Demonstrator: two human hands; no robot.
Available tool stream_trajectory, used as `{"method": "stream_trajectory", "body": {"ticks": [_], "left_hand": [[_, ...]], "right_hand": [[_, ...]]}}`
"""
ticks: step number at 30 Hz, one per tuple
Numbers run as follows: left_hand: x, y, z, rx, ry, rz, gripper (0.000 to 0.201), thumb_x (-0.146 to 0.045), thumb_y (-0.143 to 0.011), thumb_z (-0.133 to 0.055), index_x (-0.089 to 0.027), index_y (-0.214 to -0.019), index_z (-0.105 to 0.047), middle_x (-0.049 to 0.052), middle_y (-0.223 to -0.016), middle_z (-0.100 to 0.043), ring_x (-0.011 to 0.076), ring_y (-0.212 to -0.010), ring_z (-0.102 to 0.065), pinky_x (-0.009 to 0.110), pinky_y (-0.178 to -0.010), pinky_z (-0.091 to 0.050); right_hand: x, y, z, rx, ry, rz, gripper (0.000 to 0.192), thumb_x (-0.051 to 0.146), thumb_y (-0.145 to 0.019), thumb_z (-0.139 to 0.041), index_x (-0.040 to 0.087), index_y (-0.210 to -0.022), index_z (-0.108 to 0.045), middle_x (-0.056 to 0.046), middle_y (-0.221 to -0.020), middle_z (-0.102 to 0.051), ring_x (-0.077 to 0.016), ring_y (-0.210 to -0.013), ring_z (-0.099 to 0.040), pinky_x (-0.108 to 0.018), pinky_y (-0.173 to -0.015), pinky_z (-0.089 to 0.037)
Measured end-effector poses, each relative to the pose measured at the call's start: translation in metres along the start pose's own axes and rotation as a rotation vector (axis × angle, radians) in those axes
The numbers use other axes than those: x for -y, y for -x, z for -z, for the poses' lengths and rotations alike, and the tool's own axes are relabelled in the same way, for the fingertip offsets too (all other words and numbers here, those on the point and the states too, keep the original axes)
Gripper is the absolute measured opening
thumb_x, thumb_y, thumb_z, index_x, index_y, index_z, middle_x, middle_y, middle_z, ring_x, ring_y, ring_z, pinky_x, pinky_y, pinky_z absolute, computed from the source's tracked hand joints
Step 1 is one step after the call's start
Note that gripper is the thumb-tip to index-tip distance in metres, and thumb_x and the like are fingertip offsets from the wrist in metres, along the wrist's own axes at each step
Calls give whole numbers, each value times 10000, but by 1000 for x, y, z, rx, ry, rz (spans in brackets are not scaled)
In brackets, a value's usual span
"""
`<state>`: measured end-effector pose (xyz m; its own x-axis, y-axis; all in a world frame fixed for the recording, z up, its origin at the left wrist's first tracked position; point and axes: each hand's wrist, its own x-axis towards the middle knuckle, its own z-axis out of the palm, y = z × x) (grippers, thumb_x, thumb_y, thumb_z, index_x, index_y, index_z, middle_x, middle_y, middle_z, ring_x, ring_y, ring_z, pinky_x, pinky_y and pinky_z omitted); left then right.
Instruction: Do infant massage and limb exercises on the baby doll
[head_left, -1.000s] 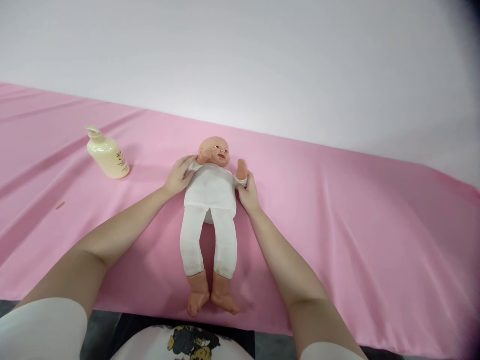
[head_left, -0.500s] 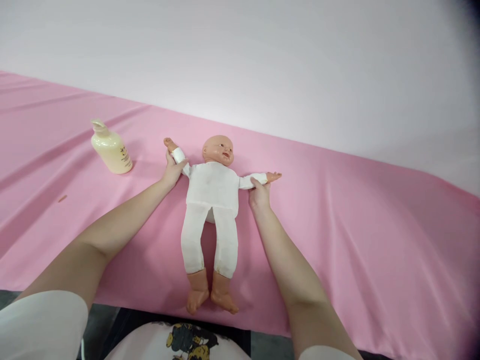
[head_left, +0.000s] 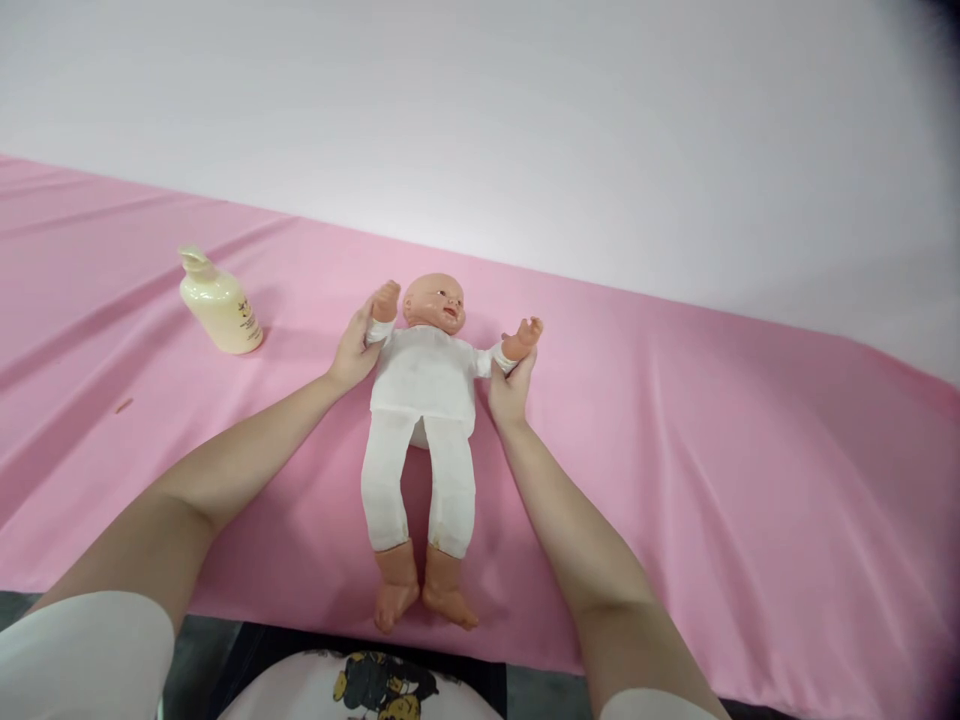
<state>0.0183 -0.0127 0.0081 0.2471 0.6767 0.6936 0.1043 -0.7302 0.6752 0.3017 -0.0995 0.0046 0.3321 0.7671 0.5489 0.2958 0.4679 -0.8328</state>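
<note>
Both your arms reach forward, bare from the short white sleeves down, forearms slanting inward toward each other. Your left hand (head_left: 352,352) is at the far end of its reach, wrist straight, fingers curled up and closed around what it grips, thumb side toward you. Your right hand (head_left: 510,388) sits a little nearer to you, palm turned inward, fingers raised and clasped likewise. The two hands are level with each other, well apart, elbows slightly bent.
</note>
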Motion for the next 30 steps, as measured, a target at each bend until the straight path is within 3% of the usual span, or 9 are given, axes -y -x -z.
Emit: {"method": "stream_trajectory", "body": {"ticks": [4,8,11,18,21,24,27,30], "left_hand": [[-2,3,-1,41,-143,-74,634,-364,-966,-549,-254,-1564,-368,151,-1502,-537,300,-1396,-507,538,-1215,-368],[6,4,-1,209,-286,-78,577,-195,-918,-477,-248,-1492,-505,135,-1369,-618,274,-1279,-566,516,-1131,-438],[9,3,-3,311,-336,-57,584,-146,-883,-453,-236,-1449,-564,138,-1324,-632,276,-1231,-578,514,-1092,-454],[6,3,-3,308,-339,-64,596,-129,-879,-449,-234,-1456,-553,128,-1321,-634,271,-1239,-580,511,-1108,-452],[2,4,-1,231,-261,-39,579,-162,-900,-478,-231,-1474,-507,134,-1376,-610,278,-1290,-564,520,-1143,-432],[3,4,0,63,-147,39,586,-242,-907,-557,-218,-1478,-427,148,-1451,-546,285,-1356,-521,514,-1176,-406],[17,3,1,-126,-20,178,633,-317,-869,-646,-209,-1431,-376,148,-1394,-550,284,-1302,-548,497,-1131,-453],[39,4,4,-265,94,369,573,-340,-842,-679,-221,-1324,-392,114,-1265,-575,262,-1165,-591,486,-1027,-523]], "right_hand": [[4,5,-2,84,74,46,603,270,-916,-530,282,-1505,-401,-71,-1575,-450,-222,-1489,-407,-513,-1283,-270],[-7,2,0,335,255,118,521,132,-820,-473,259,-1303,-620,-78,-1335,-640,-261,-1304,-542,-555,-1209,-364],[-15,-1,-1,380,336,136,540,93,-761,-454,264,-1227,-667,-86,-1249,-666,-276,-1225,-563,-557,-1155,-410],[-13,0,-2,359,323,147,531,89,-754,-453,252,-1211,-670,-90,-1226,-670,-272,-1202,-573,-550,-1141,-422],[-10,2,0,281,210,99,498,127,-818,-478,256,-1277,-621,-80,-1294,-655,-247,-1251,-570,-529,-1178,-401],[-10,1,3,136,60,-14,568,229,-875,-542,269,-1438,-477,-88,-1488,-528,-225,-1368,-514,-522,-1218,-363],[-16,-3,6,-2,-44,-92,778,322,-844,-622,316,-1550,-294,-88,-1620,-343,-231,-1474,-410,-549,-1223,-345],[-30,-9,11,-103,-114,-158,911,360,-803,-629,372,-1586,-163,-80,-1652,-245,-244,-1499,-373,-571,-1168,-409]]}}
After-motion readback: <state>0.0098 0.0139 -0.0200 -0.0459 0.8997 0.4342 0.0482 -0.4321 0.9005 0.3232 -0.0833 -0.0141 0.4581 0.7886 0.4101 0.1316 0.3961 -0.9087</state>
